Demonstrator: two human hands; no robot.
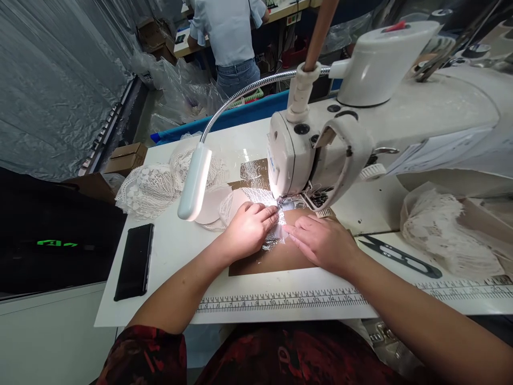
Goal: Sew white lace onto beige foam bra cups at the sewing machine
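Observation:
A white lace piece [256, 195] with a pale lining lies under the needle area of a white sewing machine [290, 160]. My left hand [251, 227] is closed on the lace, its fingers together and bent, fingertips close to the presser foot [280, 204]. Just right of it, my right hand [320, 240] rests low on the brown plate [276, 262], fingers stretched out. Its index fingertip touches the edge of a narrow white strip [281, 227] below the foot. The needle tip and the undersides of both hands are hidden. A lit gooseneck lamp [195, 182] shines on the lace.
More lace pieces [146, 187] lie heaped at the left, near a black phone [134, 262]. Thread snips [401, 256] and a bag of lace [444, 230] are on the right. A printed ruler [280, 303] runs along the table's front edge. A person [228, 37] works beyond.

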